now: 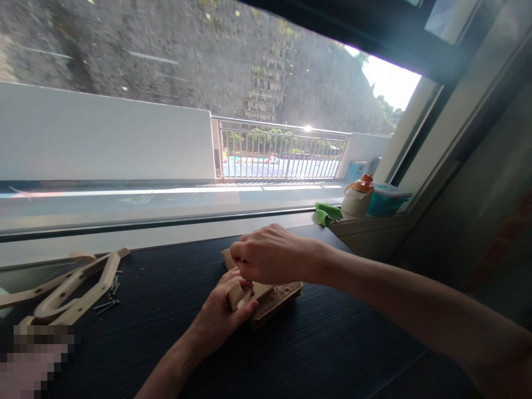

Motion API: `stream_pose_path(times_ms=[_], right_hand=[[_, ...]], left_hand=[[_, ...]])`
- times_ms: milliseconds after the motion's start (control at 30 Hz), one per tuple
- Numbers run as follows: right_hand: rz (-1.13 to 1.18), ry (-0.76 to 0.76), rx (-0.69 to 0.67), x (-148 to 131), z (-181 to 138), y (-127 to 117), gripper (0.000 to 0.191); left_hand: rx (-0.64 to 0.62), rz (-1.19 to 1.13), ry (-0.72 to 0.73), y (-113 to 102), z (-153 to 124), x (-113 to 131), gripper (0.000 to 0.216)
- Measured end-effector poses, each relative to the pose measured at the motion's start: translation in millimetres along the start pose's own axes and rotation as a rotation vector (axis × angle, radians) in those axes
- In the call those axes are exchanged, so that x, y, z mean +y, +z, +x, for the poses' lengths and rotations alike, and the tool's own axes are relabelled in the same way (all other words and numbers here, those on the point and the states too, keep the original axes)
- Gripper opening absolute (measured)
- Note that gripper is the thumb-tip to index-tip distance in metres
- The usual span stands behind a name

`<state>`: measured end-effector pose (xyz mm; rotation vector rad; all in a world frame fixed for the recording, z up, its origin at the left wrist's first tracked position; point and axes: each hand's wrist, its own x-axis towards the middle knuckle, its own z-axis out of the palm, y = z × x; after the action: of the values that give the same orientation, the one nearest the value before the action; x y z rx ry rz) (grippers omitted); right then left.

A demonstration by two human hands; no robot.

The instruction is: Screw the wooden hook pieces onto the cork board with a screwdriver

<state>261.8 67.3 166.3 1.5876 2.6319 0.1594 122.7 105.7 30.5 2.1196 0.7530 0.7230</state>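
Observation:
A small wooden assembly lies on the dark table near the window. My left hand grips a short wooden peg-like piece against it from the near side. My right hand hovers over the same spot with fingers pinched round a thin dark pin or screw that points down into the wood. Sawdust covers the top of the wooden assembly.
Curved wooden frame parts and loose screws lie at the left of the table. On the window ledge at the right stand a white jug with an orange lid, a green cloth and a teal container.

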Motion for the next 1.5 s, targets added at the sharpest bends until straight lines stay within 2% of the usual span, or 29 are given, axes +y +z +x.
stream_pose_path(times_ms=[100, 200, 300, 433, 533, 700, 933, 1033, 1233, 1500], right_hand=[[0.031, -0.132, 0.006, 4.5, -1.1, -1.2, 0.018], [0.011, -0.161, 0.019, 7.7, 0.7, 4.8, 0.019], [0.02, -0.123, 0.029, 9.9, 1.2, 11.5, 0.021], [0.005, 0.038, 0.048, 9.2, -0.9, 14.8, 0.027], [-0.018, 0.094, 0.049, 4.4, -1.7, 13.1, 0.028], [-0.04, 0.061, 0.004, -1.2, -2.9, 5.2, 0.025], [0.069, -0.096, -0.017, 4.7, -5.3, 2.8, 0.017], [0.06, -0.048, 0.011, 7.4, -4.7, 8.7, 0.02], [0.0, 0.172, 0.072, 8.8, -2.2, 16.9, 0.032], [-0.029, 0.093, 0.024, 0.7, -8.3, -0.3, 0.028]], left_hand=[[-0.021, 0.022, -0.007, -0.8, -0.1, 1.3, 0.015], [-0.037, 0.043, -0.01, -1.0, -0.3, 0.5, 0.014], [-0.042, 0.041, -0.02, 0.7, 0.3, -3.0, 0.017], [-0.03, 0.025, -0.022, 4.1, 1.3, -7.9, 0.025], [-0.036, 0.019, -0.022, 3.8, 1.2, -6.9, 0.026], [-0.049, 0.047, -0.033, 0.7, 0.8, -0.2, 0.023], [-0.076, 0.046, -0.011, -0.7, 0.9, 0.1, 0.021], [-0.062, 0.045, -0.014, 1.1, 1.1, -3.4, 0.02], [-0.019, 0.014, 0.005, 6.5, 1.6, -14.5, 0.026], [-0.04, 0.025, -0.042, 3.2, 0.8, -6.4, 0.023]])
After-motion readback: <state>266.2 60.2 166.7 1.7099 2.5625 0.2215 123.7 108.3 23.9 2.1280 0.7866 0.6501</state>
